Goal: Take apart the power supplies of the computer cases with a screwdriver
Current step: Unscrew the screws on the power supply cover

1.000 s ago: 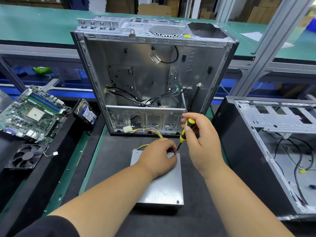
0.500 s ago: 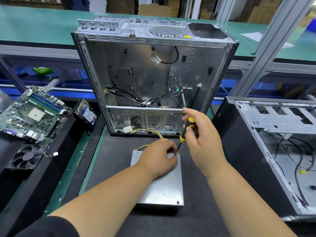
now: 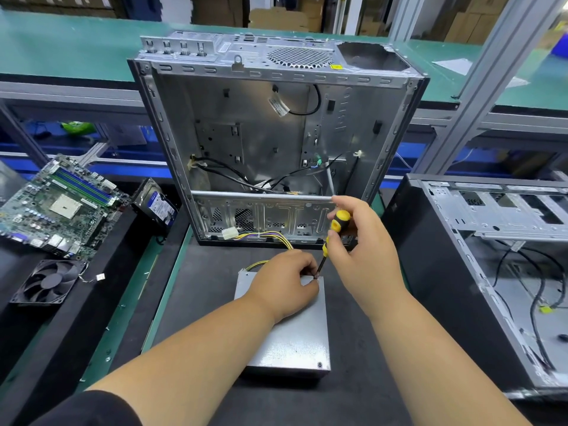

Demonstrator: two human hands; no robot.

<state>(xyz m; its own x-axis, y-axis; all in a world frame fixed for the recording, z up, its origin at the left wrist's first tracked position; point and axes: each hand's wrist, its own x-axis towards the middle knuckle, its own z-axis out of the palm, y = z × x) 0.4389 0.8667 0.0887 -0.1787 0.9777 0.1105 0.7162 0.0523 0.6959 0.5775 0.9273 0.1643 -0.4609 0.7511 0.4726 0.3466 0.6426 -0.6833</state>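
There, screwdriver (image 3: 335,233) tip at power supply (image 3: 292,339) edge.

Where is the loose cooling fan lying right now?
In the head view the fan lies flat at the far left on the black surface, just in front of the circuit board and left of the power supply.

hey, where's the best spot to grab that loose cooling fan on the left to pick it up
Probably by the square black frame of the cooling fan, pinching two opposite outer edges from above. It lies flat with blades facing up, so avoid the blades and the thin lead trailing off its right side.
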